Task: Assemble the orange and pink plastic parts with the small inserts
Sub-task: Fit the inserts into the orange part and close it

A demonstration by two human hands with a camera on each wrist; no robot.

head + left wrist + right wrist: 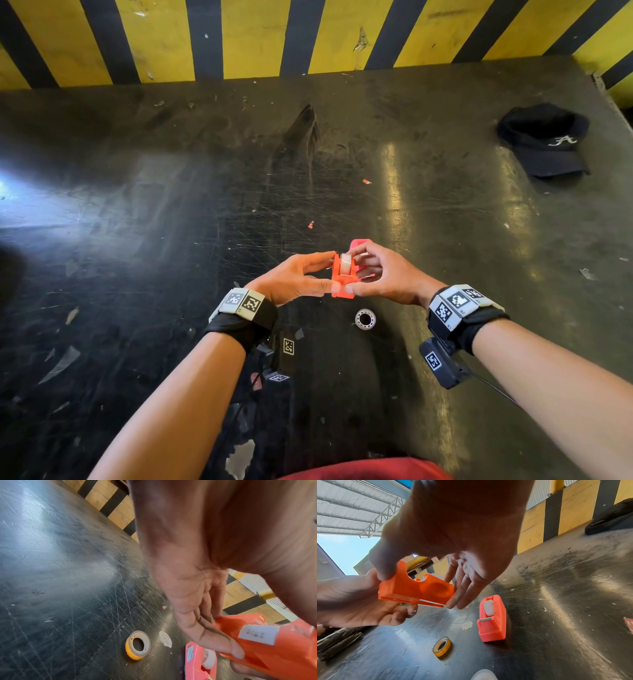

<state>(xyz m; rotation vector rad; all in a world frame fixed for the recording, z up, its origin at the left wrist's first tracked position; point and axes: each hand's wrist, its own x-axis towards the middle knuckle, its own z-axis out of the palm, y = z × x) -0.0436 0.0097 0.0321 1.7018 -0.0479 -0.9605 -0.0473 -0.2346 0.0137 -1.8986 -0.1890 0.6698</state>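
**Seating the roll in the orange holder**

The orange holder point(414, 591) is held above the table point(137, 205), gripped by the left hand point(291, 279) and the right hand point(383, 274). A white roll point(346, 263) sits in its slot; it likely needs pressing down. The pink holder point(493, 619) stands finished below, beside a spare tape roll point(441, 648).

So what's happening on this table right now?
A person holds an orange dispenser in both hands above a scratched black table. The left hand grips one side, and the right hand pinches the other, with a pale roll sitting in its top. A pink dispenser, already carrying a white roll, stands on the table just beyond the hands. A loose yellow tape roll lies nearby, and a black cap sits at the far right.
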